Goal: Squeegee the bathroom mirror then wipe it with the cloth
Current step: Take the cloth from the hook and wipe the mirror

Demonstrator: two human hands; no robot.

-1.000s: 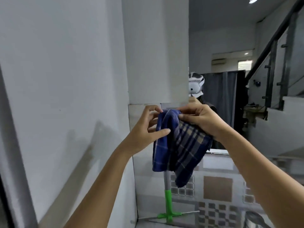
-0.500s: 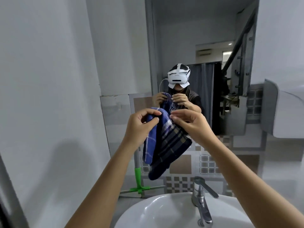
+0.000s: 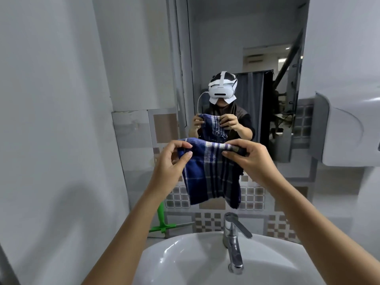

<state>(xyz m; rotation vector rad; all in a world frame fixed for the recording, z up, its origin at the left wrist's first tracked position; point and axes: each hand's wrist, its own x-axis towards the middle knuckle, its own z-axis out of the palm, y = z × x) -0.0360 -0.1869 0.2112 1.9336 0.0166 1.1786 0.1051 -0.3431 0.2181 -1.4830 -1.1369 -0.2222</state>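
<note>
A blue and grey checked cloth (image 3: 209, 173) hangs in front of me, stretched by its top edge between both hands. My left hand (image 3: 171, 161) pinches its left corner and my right hand (image 3: 251, 159) pinches its right corner. Behind them the bathroom mirror (image 3: 242, 48) fills the wall and reflects me holding the cloth. The green-handled squeegee (image 3: 161, 220) leans against the tiled wall at the lower left, behind my left forearm, partly hidden by it.
A white washbasin (image 3: 185, 262) with a chrome tap (image 3: 233, 241) sits directly below my arms. A white wall-mounted dispenser (image 3: 349, 128) projects at the right. A plain wall closes in on the left.
My view has swung right and down, so the mirror, basin and tap now sit centred. My hands have drawn apart, spreading the bunched cloth flat along its top edge.
</note>
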